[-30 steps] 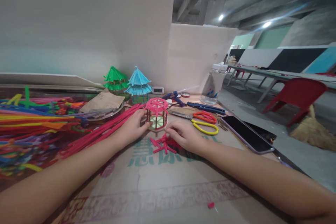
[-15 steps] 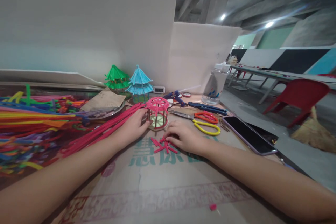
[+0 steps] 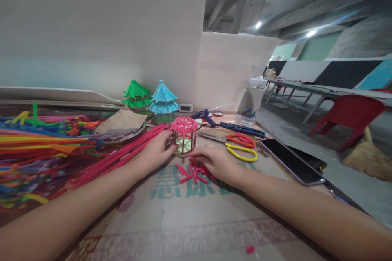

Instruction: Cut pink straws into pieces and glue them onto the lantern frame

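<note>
A small pavilion frame [image 3: 184, 124] with a pink top ring and brown posts stands at the middle of the table. My left hand [image 3: 159, 149] is closed on its left side, thumb at the base. Just right of the frame, my right hand [image 3: 212, 161] pinches a short pink piece [image 3: 192, 158] between thumb and fingertips. Below those fingers lie several cut pink pieces [image 3: 193, 176]. Long pink strips [image 3: 122, 153] run beside my left hand and forearm.
Green [image 3: 134, 91] and blue [image 3: 162, 98] model pavilions stand behind. Colourful strips [image 3: 45, 138] fill the left. Scissors [image 3: 240, 151], a glue gun [image 3: 203, 116], blue cutter [image 3: 241, 129], bottle [image 3: 248, 104] and phone [image 3: 290, 161] lie or stand to the right.
My right hand has lifted slightly from the pink pieces, with one now showing in its fingertips. The view has tilted up a little. My left hand stays at the frame.
</note>
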The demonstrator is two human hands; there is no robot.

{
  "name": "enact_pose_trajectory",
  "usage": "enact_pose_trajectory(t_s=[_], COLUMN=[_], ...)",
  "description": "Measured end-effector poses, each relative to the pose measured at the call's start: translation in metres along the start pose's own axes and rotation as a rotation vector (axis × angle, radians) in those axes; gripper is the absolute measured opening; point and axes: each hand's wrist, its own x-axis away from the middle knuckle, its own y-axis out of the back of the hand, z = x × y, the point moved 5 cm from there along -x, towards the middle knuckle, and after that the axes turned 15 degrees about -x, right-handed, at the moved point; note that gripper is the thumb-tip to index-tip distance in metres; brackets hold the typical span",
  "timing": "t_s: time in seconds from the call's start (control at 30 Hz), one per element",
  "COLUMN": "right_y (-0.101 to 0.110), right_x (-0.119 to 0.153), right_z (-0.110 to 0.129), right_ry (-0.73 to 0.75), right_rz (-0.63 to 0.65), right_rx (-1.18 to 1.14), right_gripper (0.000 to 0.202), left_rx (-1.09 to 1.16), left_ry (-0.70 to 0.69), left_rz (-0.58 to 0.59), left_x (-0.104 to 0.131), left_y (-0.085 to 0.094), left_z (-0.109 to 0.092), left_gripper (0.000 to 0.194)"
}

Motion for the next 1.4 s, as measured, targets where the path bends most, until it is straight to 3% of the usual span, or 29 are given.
enact_pose_trajectory(t_s=[0.3, 0.7, 1.4], right_y=[0.000, -0.001, -0.002], right_x=[-0.001, -0.002, -0.002], right_z=[-0.001, -0.005, -0.004], right_ry=[-0.048, -0.035, -0.058], right_rz=[-0.033, -0.019, -0.014], right_rx=[0.062, 0.110, 0.139], right_gripper=[0.014, 0.005, 0.014], left_rx=[0.024, 0.225, 0.053], left_ry=[-0.010, 0.030, 0.037], left_rz=[0.032, 0.027, -0.001], left_x=[0.001, 0.000, 0.001], left_y=[0.002, -0.003, 0.008], left_z=[-0.004, -0.001, -0.010], left_gripper=[0.030, 0.051, 0.034])
